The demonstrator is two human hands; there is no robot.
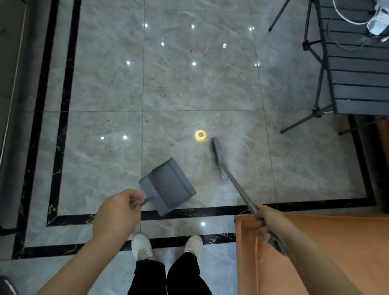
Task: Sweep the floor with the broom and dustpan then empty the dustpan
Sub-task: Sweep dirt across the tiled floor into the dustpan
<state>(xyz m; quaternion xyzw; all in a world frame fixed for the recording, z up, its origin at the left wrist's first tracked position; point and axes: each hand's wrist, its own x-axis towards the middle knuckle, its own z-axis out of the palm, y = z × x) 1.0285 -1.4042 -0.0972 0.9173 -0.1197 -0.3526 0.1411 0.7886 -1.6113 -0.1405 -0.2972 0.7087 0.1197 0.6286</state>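
Gripping the dustpan (pixel 167 186) handle in curled left hand (pixel 117 213) fingers, right hand (pixel 266 222) wrapped round the broom (pixel 219 158) pole, the person risks flicking scattered specks (pixel 160 88) past the pan, which sits askew beside the bristles.

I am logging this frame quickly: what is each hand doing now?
Left hand: closed, gripping the dustpan handle.
Right hand: closed, gripping the broom pole.
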